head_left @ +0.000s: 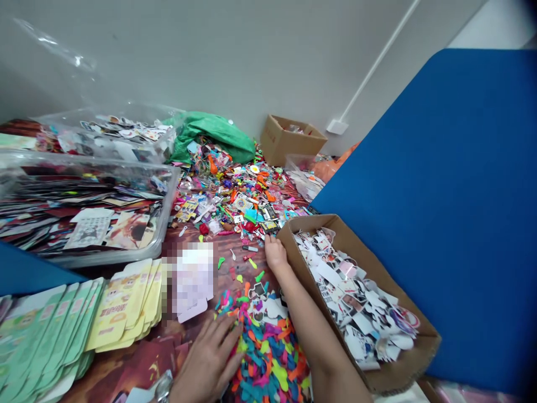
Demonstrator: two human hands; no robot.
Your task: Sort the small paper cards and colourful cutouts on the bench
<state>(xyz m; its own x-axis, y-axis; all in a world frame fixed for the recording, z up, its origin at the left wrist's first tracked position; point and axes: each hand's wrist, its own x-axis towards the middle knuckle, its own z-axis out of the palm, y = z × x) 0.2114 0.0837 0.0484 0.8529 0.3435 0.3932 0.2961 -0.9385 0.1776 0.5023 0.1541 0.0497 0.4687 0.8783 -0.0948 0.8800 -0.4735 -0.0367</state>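
My left hand [212,355] lies flat with its fingers spread on the near edge of a heap of small colourful balloons [268,352]. My right hand [274,253] reaches forward along the left wall of a cardboard box [302,263] full of cut-out stickers. Its fingers are curled at the edge of a spread of small bright trinkets [239,196]; whether they hold anything I cannot make out. A fan of yellow and green printed cards [84,319] lies to the left of my left hand.
Clear plastic bins [88,190] of printed cards stand at the left. A green bag [213,134] and a small cardboard box [289,140] sit by the far wall. A blue panel [453,196] rises on the right.
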